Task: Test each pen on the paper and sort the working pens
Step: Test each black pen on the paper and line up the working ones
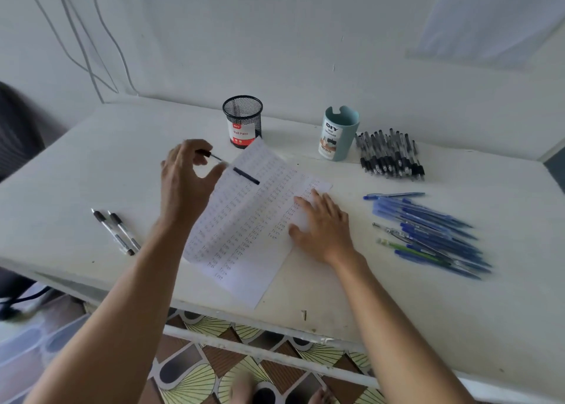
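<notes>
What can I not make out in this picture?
Head view: organizer contents, hidden by its wall.
Head view: paper words, too small.
Head view: pen middle, behind left hand thumb.
Head view: blue pens count, they overlap, blurred.

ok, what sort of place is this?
Probably a home desk, not a lab: a worn white table against a white wall, patterned floor tiles below, a mesh pen cup.
</notes>
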Demonstrator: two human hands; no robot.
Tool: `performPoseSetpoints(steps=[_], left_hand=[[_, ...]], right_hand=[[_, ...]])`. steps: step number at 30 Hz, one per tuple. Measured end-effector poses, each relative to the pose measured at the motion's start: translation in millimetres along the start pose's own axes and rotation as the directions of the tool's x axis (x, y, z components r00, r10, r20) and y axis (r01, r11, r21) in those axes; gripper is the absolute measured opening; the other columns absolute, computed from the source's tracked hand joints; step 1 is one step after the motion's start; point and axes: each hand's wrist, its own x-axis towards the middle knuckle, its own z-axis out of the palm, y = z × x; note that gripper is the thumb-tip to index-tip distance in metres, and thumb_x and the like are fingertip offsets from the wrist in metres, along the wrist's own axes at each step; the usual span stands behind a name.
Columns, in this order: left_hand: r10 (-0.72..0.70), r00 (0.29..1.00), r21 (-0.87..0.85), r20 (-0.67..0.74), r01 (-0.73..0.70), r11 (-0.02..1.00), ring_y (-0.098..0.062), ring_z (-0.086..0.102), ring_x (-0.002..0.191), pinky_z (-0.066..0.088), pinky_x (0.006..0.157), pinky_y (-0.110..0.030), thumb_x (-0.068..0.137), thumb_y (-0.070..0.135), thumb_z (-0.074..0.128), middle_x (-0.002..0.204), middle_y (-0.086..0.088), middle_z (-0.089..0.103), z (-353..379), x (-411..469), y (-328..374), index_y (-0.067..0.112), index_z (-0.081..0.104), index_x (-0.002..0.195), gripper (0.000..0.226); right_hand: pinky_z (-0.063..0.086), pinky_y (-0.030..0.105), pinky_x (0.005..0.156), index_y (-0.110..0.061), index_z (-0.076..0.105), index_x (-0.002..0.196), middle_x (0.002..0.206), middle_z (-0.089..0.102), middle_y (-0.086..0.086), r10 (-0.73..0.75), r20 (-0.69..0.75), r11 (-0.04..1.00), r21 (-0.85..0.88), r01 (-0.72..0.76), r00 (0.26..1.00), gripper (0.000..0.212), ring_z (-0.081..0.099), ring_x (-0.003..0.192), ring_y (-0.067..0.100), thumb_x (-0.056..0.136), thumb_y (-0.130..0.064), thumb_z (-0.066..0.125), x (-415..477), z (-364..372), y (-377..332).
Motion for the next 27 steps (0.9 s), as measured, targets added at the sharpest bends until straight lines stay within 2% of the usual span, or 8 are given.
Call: performPoseSetpoints(steps=[3, 7, 10, 13, 15, 18, 21, 27], left_hand=[[-0.066, 0.985, 0.119, 0.157, 0.047, 0.992, -0.021, 0.047, 0.085, 0.036, 0.078, -0.041, 0.090, 0.049, 0.066, 0.090, 0.000, 0.053, 7, -2, -2, 0.012, 0.051, 0.105, 0.042], [-0.139, 0.870, 0.206, 0.473, 0.044, 0.978, -0.021, 0.039, 0.108, 0.030, 0.090, -0.041, 0.093, 0.072, 0.008, 0.112, -0.001, 0.049, 12, -13, -4, 0.033, 0.053, 0.120, 0.065], [0.025, 0.896, -0.015, 0.443, -0.020, 1.000, -0.016, 0.041, 0.121, 0.032, 0.101, -0.038, 0.103, 0.046, 0.027, 0.127, -0.003, 0.056, 17, -22, 1, 0.024, 0.066, 0.125, 0.050], [-0.098, 0.930, -0.195, 0.354, 0.176, 0.965, 0.002, 0.054, 0.075, 0.043, 0.073, -0.028, 0.107, 0.018, 0.039, 0.090, -0.002, 0.066, 24, -26, 18, 0.023, 0.065, 0.093, 0.031], [-0.179, 0.887, -0.336, 0.426, 0.339, 0.879, -0.002, 0.042, 0.056, 0.037, 0.062, -0.029, 0.107, 0.028, 0.041, 0.069, 0.008, 0.051, 25, -27, 28, 0.025, 0.056, 0.082, 0.030], [-0.003, 0.810, -0.525, 0.587, 0.383, 0.760, -0.004, 0.028, 0.053, 0.030, 0.053, -0.017, 0.085, 0.069, 0.057, 0.058, 0.016, 0.036, 22, -34, 39, 0.018, 0.039, 0.066, 0.057], [0.081, 0.739, -0.497, 0.669, 0.364, 0.788, -0.005, 0.025, 0.058, 0.027, 0.056, -0.013, 0.064, 0.099, 0.040, 0.060, 0.017, 0.034, 20, -37, 48, 0.016, 0.032, 0.064, 0.083], [0.054, 0.727, -0.511, 0.685, 0.426, 0.747, -0.013, 0.023, 0.065, 0.022, 0.066, -0.038, 0.077, 0.062, 0.042, 0.062, 0.014, 0.029, 26, -39, 48, 0.026, 0.032, 0.060, 0.040]], right_hand=[[0.008, 0.044, 0.119, -0.032, 0.022, 0.155, 0.167, 0.003, -0.001, -0.010, -0.030, 1.000, 0.006, 0.010, 1.000, 0.071, 0.000, 0.153, 0.021, 0.091, -0.057, 0.040, -2, 1, 0], [0.006, 0.043, 0.120, -0.026, 0.026, 0.152, 0.167, 0.009, 0.001, -0.002, -0.074, 1.000, 0.020, 0.003, 0.997, 0.072, 0.002, 0.153, 0.021, 0.089, -0.056, 0.044, -5, 4, -1], [0.003, 0.043, 0.121, -0.029, 0.031, 0.151, 0.166, 0.013, 0.000, -0.022, -0.077, 0.999, 0.033, 0.025, 0.997, 0.066, 0.003, 0.153, 0.019, 0.094, -0.056, 0.049, -5, 4, 1], [0.002, 0.045, 0.122, -0.031, 0.033, 0.150, 0.166, 0.014, 0.000, -0.061, -0.082, 0.998, 0.012, 0.062, 0.995, 0.065, 0.004, 0.153, 0.020, 0.094, -0.062, 0.044, -5, 5, 2], [0.001, 0.046, 0.121, -0.032, 0.032, 0.150, 0.166, 0.013, 0.001, -0.067, -0.078, 0.998, -0.008, 0.067, 0.995, 0.065, 0.003, 0.153, 0.020, 0.095, -0.065, 0.041, -5, 6, 2], [0.000, 0.045, 0.121, -0.034, 0.031, 0.150, 0.166, 0.012, 0.000, -0.060, -0.087, 0.998, -0.004, 0.060, 0.994, 0.067, 0.002, 0.153, 0.019, 0.094, -0.068, 0.038, -5, 8, 3], [0.000, 0.043, 0.121, -0.033, 0.032, 0.150, 0.166, 0.014, -0.001, -0.054, -0.102, 0.998, 0.012, 0.056, 0.993, 0.071, 0.004, 0.153, 0.018, 0.090, -0.071, 0.035, -5, 10, 3], [0.001, 0.043, 0.121, -0.031, 0.033, 0.150, 0.166, 0.016, 0.000, -0.049, -0.117, 0.999, -0.002, 0.049, 0.992, 0.071, 0.006, 0.153, 0.020, 0.091, -0.069, 0.038, -4, 10, 2]])
